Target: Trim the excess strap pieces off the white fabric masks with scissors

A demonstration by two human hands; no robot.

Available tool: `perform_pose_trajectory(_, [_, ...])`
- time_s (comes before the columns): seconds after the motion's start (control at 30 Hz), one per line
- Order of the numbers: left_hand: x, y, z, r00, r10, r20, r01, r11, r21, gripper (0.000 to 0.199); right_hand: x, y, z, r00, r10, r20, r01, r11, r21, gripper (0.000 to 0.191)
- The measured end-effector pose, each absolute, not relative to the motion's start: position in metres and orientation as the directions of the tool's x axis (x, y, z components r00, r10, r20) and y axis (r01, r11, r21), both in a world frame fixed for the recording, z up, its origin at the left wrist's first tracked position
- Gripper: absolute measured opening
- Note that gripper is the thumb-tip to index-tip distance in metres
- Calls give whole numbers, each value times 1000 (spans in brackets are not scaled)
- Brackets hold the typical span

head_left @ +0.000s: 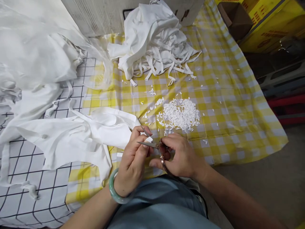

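My left hand (133,159), with a green bangle at the wrist, pinches the end of a white strap that belongs to a white garment (111,125) spread to its left. My right hand (178,156) has its fingers in the handles of a pair of scissors (149,144). The blades are apart, pointing left, with the small white strap end between them at my left fingertips. Just beyond my hands lies a heap of small white cut pieces (182,114), with more scattered around it.
A pile of white garments with straps (152,41) lies at the back before a carton (100,19). More white fabric and clear plastic (35,54) cover the left. Yellow boxes (274,28) stand beyond the checked tablecloth (228,127).
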State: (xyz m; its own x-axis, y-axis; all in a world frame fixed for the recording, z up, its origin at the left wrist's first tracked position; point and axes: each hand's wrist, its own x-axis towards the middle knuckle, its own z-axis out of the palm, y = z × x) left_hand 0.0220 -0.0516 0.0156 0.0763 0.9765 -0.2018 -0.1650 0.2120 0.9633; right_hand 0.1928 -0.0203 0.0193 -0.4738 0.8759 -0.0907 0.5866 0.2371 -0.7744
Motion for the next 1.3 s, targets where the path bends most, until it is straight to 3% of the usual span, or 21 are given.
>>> perform_pose_trajectory(0.47, [28, -53, 8, 108, 972, -210, -108, 222, 969, 30, 199, -23, 18, -426, 899, -101, 601, 197, -774, 50])
perform_pose_trajectory(0.73, [49, -33, 8, 237, 955, -177, 27, 176, 984, 38, 218, -39, 5, -228, 936, -266, 625, -69, -777, 54])
perform_pose_trajectory(0.87, [50, -32, 12, 284, 947, -152, 65, 139, 988, 39, 233, -44, -2, -152, 913, -379, 514, -254, -819, 49])
perform_pose_trajectory(0.93, [35, -33, 19, 319, 938, -136, 123, 101, 987, 38, 237, -42, -1, -150, 938, -311, 456, -213, -864, 39])
perform_pose_trajectory(1.0, [8, -34, 25, 287, 955, -78, 274, -4, 962, 36, 231, -37, 2, -207, 964, -169, 428, -66, -901, 39])
perform_pose_trajectory(1.1, [-45, -35, 28, 67, 991, 114, 629, -130, 767, 25, 194, -29, 6, -348, 936, -48, 421, 110, -900, 66])
perform_pose_trajectory(1.17, [-77, -37, 23, 32, 985, 170, 764, -133, 632, 13, 155, -25, 5, -428, 903, -28, 446, 184, -876, 74])
perform_pose_trajectory(1.23, [-97, -38, 16, 158, 984, 89, 772, -179, 610, 28, 117, -22, 1, -495, 869, -27, 472, 242, -848, 54])
perform_pose_trajectory(1.3, [-106, -30, 12, 296, 955, -3, 725, -222, 652, 23, 89, -13, -2, -524, 849, -60, 465, 227, -856, 30])
